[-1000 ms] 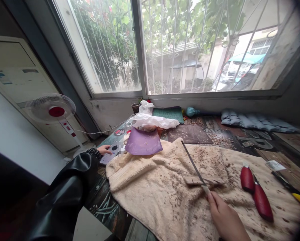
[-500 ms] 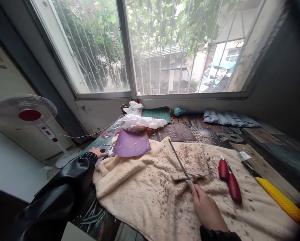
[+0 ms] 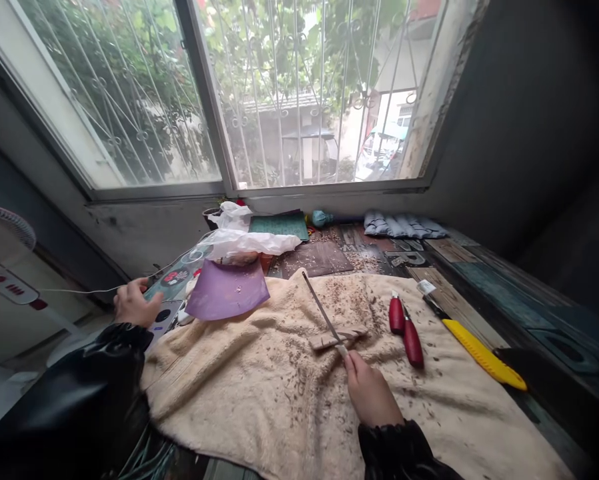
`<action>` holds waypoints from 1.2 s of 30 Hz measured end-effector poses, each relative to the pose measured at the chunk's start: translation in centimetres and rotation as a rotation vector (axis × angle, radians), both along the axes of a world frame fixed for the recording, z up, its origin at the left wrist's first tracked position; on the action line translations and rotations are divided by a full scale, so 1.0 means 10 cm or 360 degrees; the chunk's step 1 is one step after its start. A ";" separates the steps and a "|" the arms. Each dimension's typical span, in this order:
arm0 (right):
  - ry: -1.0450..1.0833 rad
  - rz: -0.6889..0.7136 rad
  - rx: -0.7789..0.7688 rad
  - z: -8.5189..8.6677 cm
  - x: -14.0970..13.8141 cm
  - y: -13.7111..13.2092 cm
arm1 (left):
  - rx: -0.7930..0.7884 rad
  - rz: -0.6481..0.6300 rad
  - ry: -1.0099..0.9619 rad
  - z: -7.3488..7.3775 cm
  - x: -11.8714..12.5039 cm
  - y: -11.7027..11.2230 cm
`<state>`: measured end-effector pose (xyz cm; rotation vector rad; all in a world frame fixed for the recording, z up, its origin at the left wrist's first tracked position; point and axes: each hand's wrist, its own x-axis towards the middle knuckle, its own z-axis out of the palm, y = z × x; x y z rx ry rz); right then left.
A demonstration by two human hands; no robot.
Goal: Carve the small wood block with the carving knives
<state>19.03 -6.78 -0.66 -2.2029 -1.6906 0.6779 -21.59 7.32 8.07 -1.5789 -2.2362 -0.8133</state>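
Note:
My right hand (image 3: pixel 369 393) grips the near end of a thin metal file (image 3: pixel 322 313), whose blade slants up and away. The file lies across a small notched piece of wood (image 3: pixel 337 338) resting on a beige towel (image 3: pixel 259 393) strewn with wood shavings. My left hand (image 3: pixel 135 303), in a black sleeve, rests at the table's left edge on a phone (image 3: pixel 167 315) with its fingers curled; whether it grips the phone is not visible. A purple sheet (image 3: pixel 228 291) lies just right of the phone.
Two red-handled tools (image 3: pixel 406 328) lie on the towel right of the wood. A yellow-handled knife (image 3: pixel 479 353) sits on the dark wooden table (image 3: pixel 484 273). Plastic bags (image 3: pixel 244 240), a green mat (image 3: pixel 279 225) and grey cloth (image 3: pixel 404 225) lie under the barred window. A fan (image 3: pixel 4 253) stands left.
The view has swung to the right and pulled back. My left hand has drawn back along the phone toward the table's left edge. My right hand still holds the file on the wood.

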 end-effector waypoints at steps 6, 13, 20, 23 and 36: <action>-0.0008 -0.0016 0.0057 -0.02 -0.01 -0.01 | -0.0243 -0.1476 -0.0315 0.17 1.24 -0.50; 0.0047 -0.0004 0.0120 -0.05 0.02 0.01 | -0.0333 -0.2157 -0.0037 -0.62 2.49 -0.66; -0.0066 0.0000 0.0122 0.04 0.00 0.05 | -0.0057 -0.1969 0.0069 -0.91 2.63 -0.55; -0.0184 0.0025 0.0142 0.14 0.02 0.17 | -0.0063 -0.1908 -0.0047 -0.85 2.66 -0.51; -0.0235 0.0057 0.0323 0.07 -0.01 0.49 | -0.0214 -0.1732 -0.0657 -0.90 2.73 -0.40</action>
